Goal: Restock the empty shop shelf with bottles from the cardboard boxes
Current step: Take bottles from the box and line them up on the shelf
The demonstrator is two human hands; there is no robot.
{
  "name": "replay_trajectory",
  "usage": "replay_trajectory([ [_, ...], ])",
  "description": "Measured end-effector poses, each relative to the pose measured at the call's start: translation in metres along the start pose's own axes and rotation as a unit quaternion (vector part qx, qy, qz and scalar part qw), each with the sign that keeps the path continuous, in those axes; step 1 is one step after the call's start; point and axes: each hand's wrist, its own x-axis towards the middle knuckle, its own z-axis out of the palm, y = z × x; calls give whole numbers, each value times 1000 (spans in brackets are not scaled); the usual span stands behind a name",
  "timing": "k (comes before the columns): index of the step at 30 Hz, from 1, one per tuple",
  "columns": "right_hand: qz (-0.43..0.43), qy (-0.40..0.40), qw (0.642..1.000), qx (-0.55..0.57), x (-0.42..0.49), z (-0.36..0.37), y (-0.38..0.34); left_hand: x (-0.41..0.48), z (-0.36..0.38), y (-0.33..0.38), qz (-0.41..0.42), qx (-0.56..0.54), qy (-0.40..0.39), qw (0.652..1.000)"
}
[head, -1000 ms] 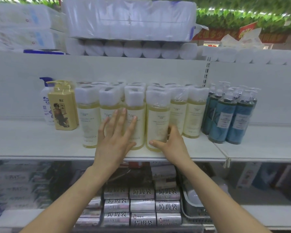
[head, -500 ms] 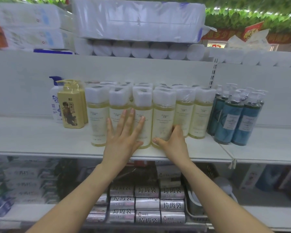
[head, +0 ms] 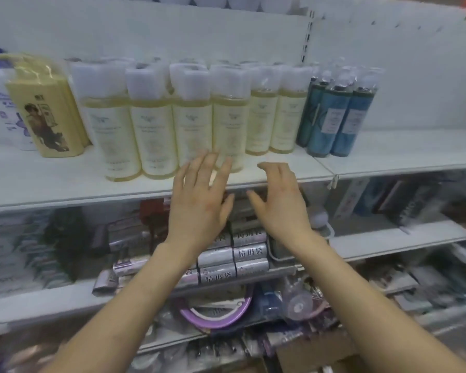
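Several pale yellow bottles [head: 156, 135] with white wrapped caps stand in rows on the white shelf [head: 65, 181]. My left hand [head: 199, 203] hovers just in front of the front row, fingers spread and empty, its fingertips near the base of a front-row bottle. My right hand [head: 280, 203] is beside it, just off the shelf edge, fingers apart and curled, holding nothing. A corner of a cardboard box [head: 315, 354] shows at the bottom.
A yellow pump bottle [head: 46, 117] and a white one [head: 0, 103] stand at the left. Teal bottles [head: 339, 117] stand at the right, with bare shelf [head: 414, 152] beyond them. Lower shelves hold silver rolls [head: 248, 254] and mixed goods.
Both hands have pulled back from the yellow bottles and off the shelf. The view has dropped lower and closer to the shelves.
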Motion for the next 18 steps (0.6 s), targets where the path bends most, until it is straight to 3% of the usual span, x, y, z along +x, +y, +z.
replay_trajectory([
  [6, 3, -27, 992, -124, -65, -51, 65, -14, 12, 105, -8, -71, -103, 992],
  [14, 25, -75, 982, -169, -206, -121, 216, -99, 50, 277, -9, -128, -235, 963],
  [18, 89, -205, 961, -160, -295, -131, 303, -173, 67, 355, -77, -139, -349, 923],
])
